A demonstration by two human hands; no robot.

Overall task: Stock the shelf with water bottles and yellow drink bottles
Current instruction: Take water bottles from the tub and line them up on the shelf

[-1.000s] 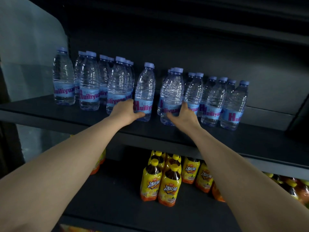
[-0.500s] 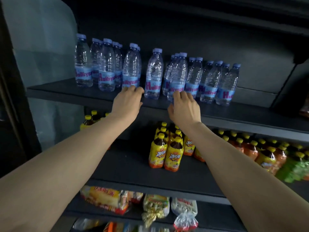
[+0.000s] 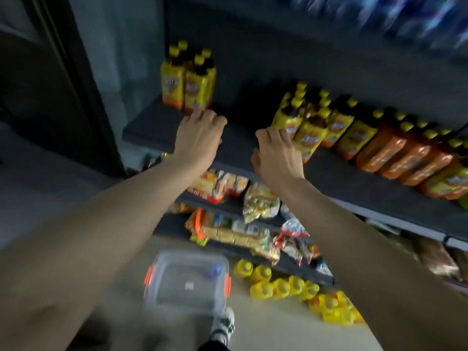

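The view is blurred by motion. My left hand (image 3: 198, 138) hovers over the dark middle shelf (image 3: 354, 178), fingers loosely curled and holding nothing, just in front of a small group of yellow drink bottles (image 3: 187, 82). My right hand (image 3: 276, 154) is beside it, also holding nothing, its fingertips close to a second cluster of yellow drink bottles (image 3: 307, 122). Several yellow drink bottles (image 3: 298, 291) stand on the floor below. The water bottles (image 3: 405, 19) are a blur at the top right. One blue-capped water bottle (image 3: 215, 271) shows in a clear bin (image 3: 187, 282) on the floor.
Orange-labelled bottles (image 3: 405, 155) fill the middle shelf to the right. Snack packets (image 3: 253, 201) crowd the lower shelves. My shoe (image 3: 224, 325) is next to the bin. A dark frame (image 3: 76, 72) borders the shelving on the left.
Both hands came off the water bottles on the upper shelf and dropped to the middle shelf. The camera tilted sharply down, bringing the floor, the bin and the floor bottles into view.
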